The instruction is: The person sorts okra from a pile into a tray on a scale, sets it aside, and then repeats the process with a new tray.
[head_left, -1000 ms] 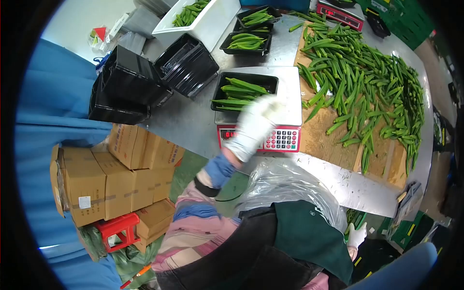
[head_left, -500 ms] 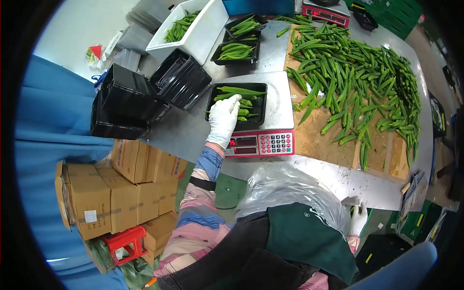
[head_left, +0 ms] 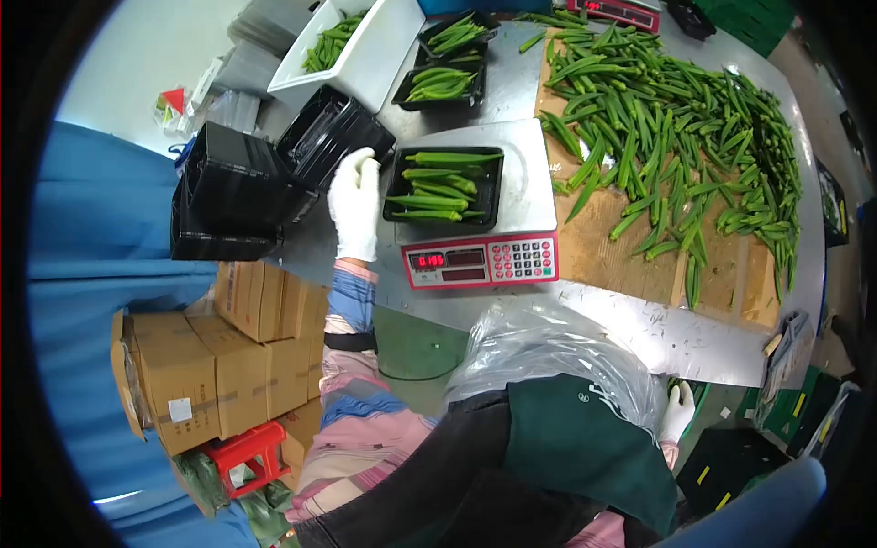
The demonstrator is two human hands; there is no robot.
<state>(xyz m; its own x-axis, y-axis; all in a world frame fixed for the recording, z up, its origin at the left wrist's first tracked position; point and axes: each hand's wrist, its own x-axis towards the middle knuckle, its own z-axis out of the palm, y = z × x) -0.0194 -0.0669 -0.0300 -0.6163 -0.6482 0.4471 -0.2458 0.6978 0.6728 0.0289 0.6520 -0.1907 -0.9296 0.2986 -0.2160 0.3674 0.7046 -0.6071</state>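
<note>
My left hand (head_left: 354, 205), in a white glove, is just left of a black plastic tray (head_left: 496, 196). Its fingers are loosely bent and apart from the tray, with nothing visible in them. Several okra pods (head_left: 448, 183) lie side by side in that tray, which sits on the steel pan of a red and white digital scale (head_left: 480, 260). Red digits are lit on the scale's display. Low on the right, my right hand (head_left: 677, 413), also gloved in white, hangs beside the clear plastic apron (head_left: 548, 352); its fingers are mostly hidden.
A big pile of okra (head_left: 658, 137) covers cardboard (head_left: 621, 260) on the right. Stacked black trays (head_left: 333, 137) stand left of the scale. Behind are filled trays (head_left: 438, 85) and a white bin (head_left: 379, 64). Cartons (head_left: 174, 374) and a red stool (head_left: 251, 457) are at lower left.
My left hand has come off the okra in the tray and moved left toward the stacked trays. The scale's display is now uncovered. My right hand stays low beside the apron.
</note>
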